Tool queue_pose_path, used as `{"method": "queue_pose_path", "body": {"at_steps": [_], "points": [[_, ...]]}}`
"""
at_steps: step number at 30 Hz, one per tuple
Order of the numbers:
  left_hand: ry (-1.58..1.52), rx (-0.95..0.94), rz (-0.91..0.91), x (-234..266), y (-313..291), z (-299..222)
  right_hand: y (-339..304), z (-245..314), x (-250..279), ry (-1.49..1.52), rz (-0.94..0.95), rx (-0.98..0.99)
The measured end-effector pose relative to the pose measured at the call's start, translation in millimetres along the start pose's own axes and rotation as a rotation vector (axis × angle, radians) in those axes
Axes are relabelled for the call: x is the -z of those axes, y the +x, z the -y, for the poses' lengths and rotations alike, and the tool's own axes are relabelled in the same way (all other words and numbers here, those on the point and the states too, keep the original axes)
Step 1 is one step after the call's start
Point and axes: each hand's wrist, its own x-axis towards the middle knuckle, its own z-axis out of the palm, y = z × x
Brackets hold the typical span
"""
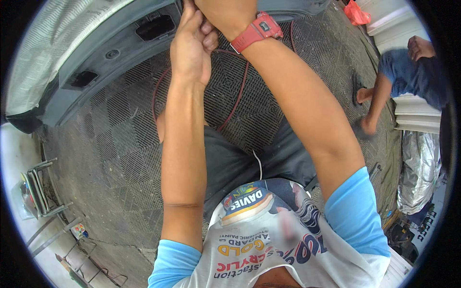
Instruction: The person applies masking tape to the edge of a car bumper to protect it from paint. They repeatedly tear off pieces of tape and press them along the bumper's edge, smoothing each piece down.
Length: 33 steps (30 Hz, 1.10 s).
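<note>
At the top edge my left hand [191,50] has its fingers curled in, close to a dark grey panel [103,41] with recessed openings that looks like a vehicle body part. What those fingers hold, if anything, is hidden. My right hand [225,13] is beside and partly over the left one. Its fingers run out of the top of the picture, so their grip does not show. A red wristwatch [259,32] is on my right wrist. Crinkled silvery-white sheeting [36,62] covers the panel's outer side.
A thin red hose [238,96] loops over the ribbed floor mat [115,144]. To the right, another person [401,77] has bare feet on the floor near white corrugated sheets [396,24]. A red plastic bag [357,12] and silver foil sheeting [418,168] lie there. Metal racks [43,192] stand left.
</note>
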Motion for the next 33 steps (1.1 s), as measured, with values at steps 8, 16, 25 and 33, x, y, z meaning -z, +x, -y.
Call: {"method": "queue_pose_path", "body": {"at_steps": [8, 16, 25, 33], "points": [[0.431, -0.081, -0.129, 0.9, 5.8, -3.3, -78.1, 3.0, 73.8, 0.419, 0.033, -0.252], [0.830, -0.020, 0.084, -7.0, -79.1, 8.1, -132.6, 8.2, 157.1, 0.738, 0.764, -0.619], [1.150, -0.195, -0.230, -6.2, -111.1, -13.2, -192.8, 1.6, 151.1, 0.961, 0.919, -0.786], [1.449, -0.578, -0.433, -9.5, -104.9, -62.1, -208.9, -2.2, 153.6, 1.005, 0.999, -0.792]]}}
